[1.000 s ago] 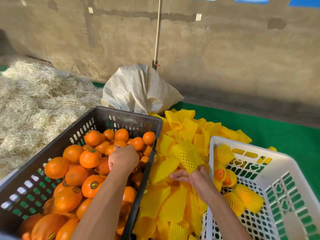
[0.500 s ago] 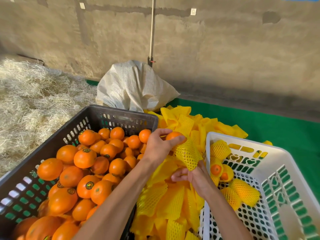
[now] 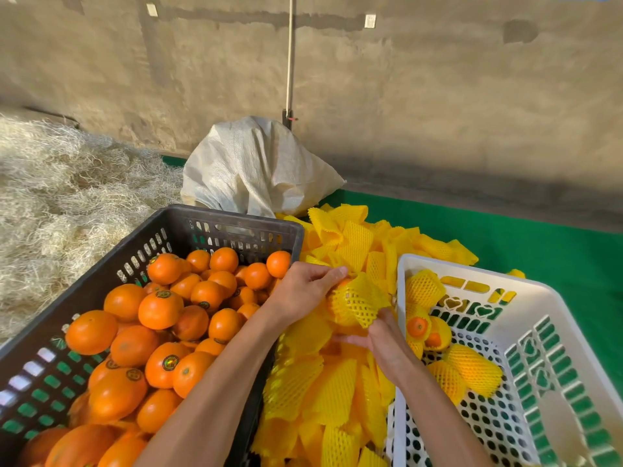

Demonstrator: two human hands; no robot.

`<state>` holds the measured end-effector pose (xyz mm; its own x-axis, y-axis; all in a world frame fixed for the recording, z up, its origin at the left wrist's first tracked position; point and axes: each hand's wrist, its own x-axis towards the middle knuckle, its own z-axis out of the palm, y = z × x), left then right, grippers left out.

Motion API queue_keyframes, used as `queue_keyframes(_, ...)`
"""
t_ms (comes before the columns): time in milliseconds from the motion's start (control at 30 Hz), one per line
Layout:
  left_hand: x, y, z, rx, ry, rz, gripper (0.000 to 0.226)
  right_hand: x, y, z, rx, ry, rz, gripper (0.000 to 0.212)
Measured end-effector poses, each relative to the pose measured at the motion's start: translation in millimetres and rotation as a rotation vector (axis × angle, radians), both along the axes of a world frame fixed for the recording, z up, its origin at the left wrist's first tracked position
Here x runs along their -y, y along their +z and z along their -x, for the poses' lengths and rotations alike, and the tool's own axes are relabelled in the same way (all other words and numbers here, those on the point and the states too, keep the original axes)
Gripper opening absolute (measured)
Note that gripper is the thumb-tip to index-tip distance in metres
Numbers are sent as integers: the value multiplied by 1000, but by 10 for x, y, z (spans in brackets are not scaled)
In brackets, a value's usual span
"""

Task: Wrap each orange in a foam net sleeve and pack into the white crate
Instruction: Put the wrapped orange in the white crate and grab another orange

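Both hands are on it now: the left hand (image 3: 305, 289) curls its fingers round the orange (image 3: 344, 283) from above and pushes it into the foam net sleeve (image 3: 358, 303), while the right hand (image 3: 384, 342) pinches the sleeve's lower edge from beneath. A second ago that left hand was down among the fruit in the black crate (image 3: 236, 227); now the orange sits over the pile of spare sleeves (image 3: 323, 392), between the crates, mostly netted with only a sliver of peel showing. So the wrap looks nearly done, and the drop into the white crate (image 3: 472, 271) comes next, I'd say. A few wrapped oranges (image 3: 472, 369) already lie at its near end. Behind, a white sack (image 3: 256, 170) and straw (image 3: 67, 190). Nothing blocks the short path right.
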<state>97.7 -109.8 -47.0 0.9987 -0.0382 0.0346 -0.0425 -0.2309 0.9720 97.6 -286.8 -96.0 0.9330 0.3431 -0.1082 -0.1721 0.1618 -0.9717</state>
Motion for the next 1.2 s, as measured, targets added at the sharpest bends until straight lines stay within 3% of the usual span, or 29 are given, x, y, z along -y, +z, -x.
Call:
queue_keyframes(67, 74, 33, 30, -143, -60, 46, 55, -8, -20, -33, -5, -96, 6, 31)
queue_keyframes(133, 184, 57, 53, -261, -149, 84, 70, -15, -20, -64, -40, -218, -112, 29)
queue_keyframes(233, 310, 6, 83, -282, -246, 117, 83, 14, 23, -90, -98, -260, -299, 34)
queue_keyframes(400, 380, -170, 29, -128, -145, 106, 66, 72, 27, -93, -194, -154, -329, 37)
queue_keyframes(500, 257, -155, -16, -169, -82, 172, 59, 89, 68, -128, -154, -105, -326, 48)
queue_keyframes(567, 214, -135, -29, -279, -19, 270, 71, 65, 84, -136, -92, -127, -189, 41)
queue_keyframes(633, 237, -121, -40, -393, 14, 386, 73, 31, 81, -88, 72, -261, 86, 38)
queue_keyframes(767, 256, -107, -48, -458, 60, 597, 60, 17, 23, 34, 658, -501, 561, 38)
queue_keyframes(867, 208, -100, -57, -500, 114, 651, 76, 26, 34, 11, 900, -623, 624, 29)
queue_keyframes(933, 195, -92, -59, -519, 142, 664, 79, 60, 41, -24, 992, -576, 648, 25)
queue_keyframes(1000, 193, -114, -63, -527, 140, 648, 77, 81, 9, -42, 1007, -491, 675, 23)
queue_keyframes(1133, 183, -137, -76, -555, 88, 746, 77, 67, -52, -63, 754, -377, 639, 25)
queue_keyframes(1200, 199, -123, -81, -572, 46, 823, 65, 65, -48, -70, 656, -409, 596, 24)
